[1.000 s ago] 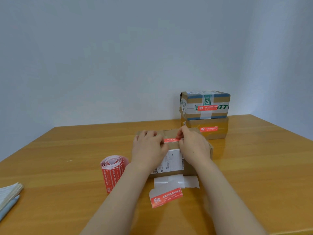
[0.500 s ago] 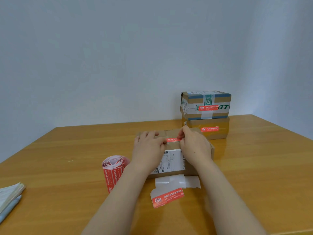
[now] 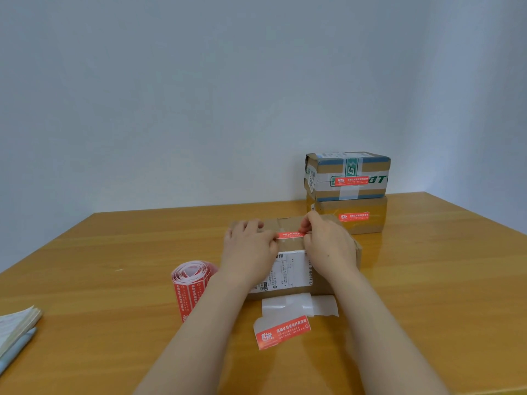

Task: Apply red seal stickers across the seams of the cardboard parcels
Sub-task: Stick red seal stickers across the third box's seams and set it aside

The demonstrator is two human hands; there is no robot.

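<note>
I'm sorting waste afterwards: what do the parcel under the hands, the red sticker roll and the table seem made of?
Parcel: matte brown cardboard, creased, partly under shiny clear tape. Sticker roll: likely coated paper labels on white backing, loosely coiled. Table: wood or wood-look veneer, glossy; grain lines and reflections show.

A plain packing corner, it seems: bare pale wall (image 3: 199, 95), wooden table (image 3: 114, 309), taped, stacked parcels (image 3: 346, 192), a sticker roll (image 3: 192, 286).
</note>
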